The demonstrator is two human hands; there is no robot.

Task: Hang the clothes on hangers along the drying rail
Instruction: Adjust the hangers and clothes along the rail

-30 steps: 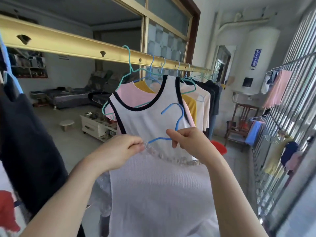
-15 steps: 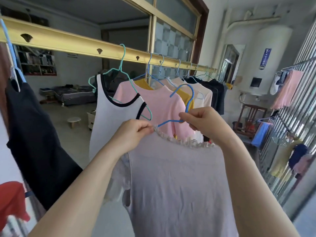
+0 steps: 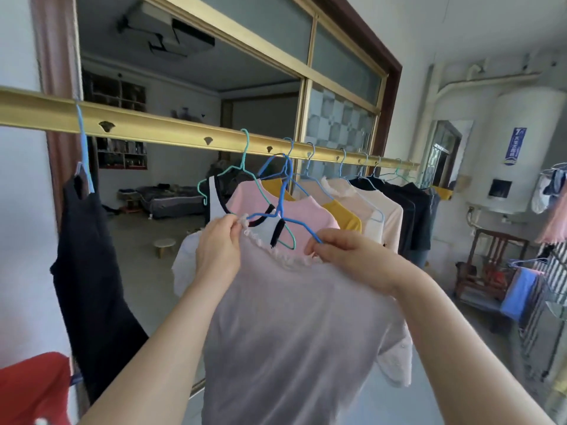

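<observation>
Grey top [image 3: 291, 332], frilly lace collar [image 3: 260, 244], thin blue wire hanger [image 3: 283, 191], hands [image 3: 217, 253] [image 3: 352, 256] tight on collar and wire

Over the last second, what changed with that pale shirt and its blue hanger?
The pale shirt and blue hanger rose toward the gold rail; the hook is now just under it, whether caught I cannot tell. Unchanged: the left grip pinches the lace collar, the right grip holds the hanger's arm, and the pink shirt stays hung.
</observation>
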